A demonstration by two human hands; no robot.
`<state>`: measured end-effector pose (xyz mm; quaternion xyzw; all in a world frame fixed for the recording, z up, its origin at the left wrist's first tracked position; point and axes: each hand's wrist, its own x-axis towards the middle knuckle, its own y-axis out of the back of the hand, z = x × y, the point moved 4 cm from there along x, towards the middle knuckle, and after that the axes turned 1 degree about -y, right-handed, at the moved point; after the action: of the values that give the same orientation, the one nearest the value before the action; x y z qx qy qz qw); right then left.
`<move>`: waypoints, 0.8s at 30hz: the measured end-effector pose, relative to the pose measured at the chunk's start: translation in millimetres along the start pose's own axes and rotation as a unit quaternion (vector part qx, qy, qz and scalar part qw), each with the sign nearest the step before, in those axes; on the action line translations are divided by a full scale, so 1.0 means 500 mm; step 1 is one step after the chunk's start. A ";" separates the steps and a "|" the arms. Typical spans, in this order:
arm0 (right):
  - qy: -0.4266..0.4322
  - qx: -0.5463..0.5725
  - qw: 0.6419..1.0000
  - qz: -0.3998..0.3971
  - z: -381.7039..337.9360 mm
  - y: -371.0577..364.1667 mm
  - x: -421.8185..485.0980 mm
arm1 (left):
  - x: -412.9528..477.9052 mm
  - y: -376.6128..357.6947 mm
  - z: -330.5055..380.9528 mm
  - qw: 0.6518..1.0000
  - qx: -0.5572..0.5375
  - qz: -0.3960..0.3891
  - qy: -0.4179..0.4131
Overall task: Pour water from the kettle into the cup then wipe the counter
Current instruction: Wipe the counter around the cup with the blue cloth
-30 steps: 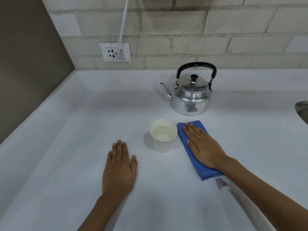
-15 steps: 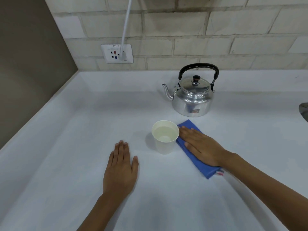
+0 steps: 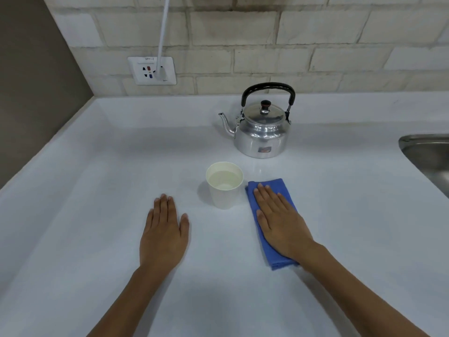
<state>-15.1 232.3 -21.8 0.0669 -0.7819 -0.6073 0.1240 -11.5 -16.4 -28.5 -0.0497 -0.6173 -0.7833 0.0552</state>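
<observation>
A shiny metal kettle point(image 3: 263, 137) with a black handle stands upright at the back of the white counter point(image 3: 109, 166), its spout pointing left. In front of it is a white paper cup point(image 3: 224, 190) with water in it. Just right of the cup lies a folded blue cloth point(image 3: 275, 184). My right hand point(image 3: 279, 220) presses flat on the cloth, fingers pointing away from me and covering most of it. My left hand point(image 3: 164, 233) rests flat on the bare counter to the left of the cup, holding nothing.
A steel sink point(image 3: 430, 154) cuts into the counter at the right edge. On the brick back wall is a white socket point(image 3: 151, 70) with a white cable point(image 3: 163, 27) running up from it. A dark side wall bounds the counter at the left.
My right hand has slid the blue cloth: it swung in against the cup, then back out to the right and straightened. My left hand has stayed put.
</observation>
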 end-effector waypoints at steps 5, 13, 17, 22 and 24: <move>0.017 0.009 1.000 -0.007 0.031 0.017 -0.065 | 0.000 -0.001 -0.009 1.000 -0.007 -0.006 -0.005; -0.145 -0.031 0.989 0.010 0.066 0.030 -0.047 | 0.000 -0.004 -0.005 1.000 -0.002 -0.019 0.007; -0.104 -0.011 0.994 0.022 -0.045 0.006 -0.078 | 0.000 -0.005 -0.002 1.000 0.006 -0.013 0.010; -0.049 0.028 0.998 -0.007 -0.144 -0.016 -0.090 | 0.002 0.002 -0.004 0.999 -0.013 -0.038 0.012; -0.048 0.131 0.990 0.001 -0.134 0.005 -0.080 | 0.002 0.015 -0.004 0.997 -0.052 -0.057 0.016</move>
<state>42.0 180.6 -8.2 0.0528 -0.8596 -0.5023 0.0775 -11.6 -20.3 -21.9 -0.0049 -0.5767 -0.8168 0.0178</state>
